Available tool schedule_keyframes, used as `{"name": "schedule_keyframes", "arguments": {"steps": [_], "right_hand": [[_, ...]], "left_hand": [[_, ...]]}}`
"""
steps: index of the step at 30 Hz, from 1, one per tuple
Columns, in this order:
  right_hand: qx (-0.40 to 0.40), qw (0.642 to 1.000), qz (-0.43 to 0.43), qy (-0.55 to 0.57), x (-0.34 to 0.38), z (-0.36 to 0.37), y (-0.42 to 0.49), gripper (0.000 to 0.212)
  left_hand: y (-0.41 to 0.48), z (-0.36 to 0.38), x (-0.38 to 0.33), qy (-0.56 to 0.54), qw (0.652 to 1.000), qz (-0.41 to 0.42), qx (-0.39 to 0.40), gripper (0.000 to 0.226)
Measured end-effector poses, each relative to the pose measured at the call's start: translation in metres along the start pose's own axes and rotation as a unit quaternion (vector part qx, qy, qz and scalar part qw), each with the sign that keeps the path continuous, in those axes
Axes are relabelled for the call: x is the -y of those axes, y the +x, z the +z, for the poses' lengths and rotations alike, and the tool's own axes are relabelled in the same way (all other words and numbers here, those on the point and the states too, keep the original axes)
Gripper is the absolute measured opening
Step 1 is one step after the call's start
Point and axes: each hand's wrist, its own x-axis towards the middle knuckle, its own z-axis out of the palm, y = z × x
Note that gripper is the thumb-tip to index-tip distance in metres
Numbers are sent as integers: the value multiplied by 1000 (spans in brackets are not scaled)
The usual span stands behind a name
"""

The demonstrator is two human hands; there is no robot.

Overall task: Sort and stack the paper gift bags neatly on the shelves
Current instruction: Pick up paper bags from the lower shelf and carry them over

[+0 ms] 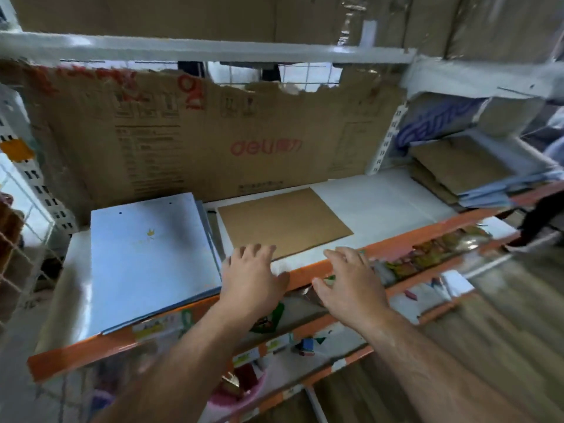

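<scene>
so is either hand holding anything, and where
Nothing is held. The left hand lies open, fingertips at the brown sheet's near edge; the right hand is open over the shelf's orange edge.

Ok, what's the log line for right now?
left hand: open, at brown bag edge | right hand: open, over shelf edge | blue bags: stacked left
</scene>
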Motion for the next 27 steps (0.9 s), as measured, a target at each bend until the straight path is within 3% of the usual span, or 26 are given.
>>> {"name": "schedule_keyframes", "arguments": {"steps": [7, 17, 27], "right_hand": [[-36, 998, 46, 20, -118, -39, -22, 62], [-51, 996, 73, 16, -297, -103, -40, 56], [-67, 987, 129, 72, -407, -125, -20, 56]], "left_hand": [[9, 35, -114, 17, 997, 81, 5, 62], [20, 93, -299, 12, 994, 109, 5, 56], [71, 140, -406, 9, 988, 148, 44, 58]]}}
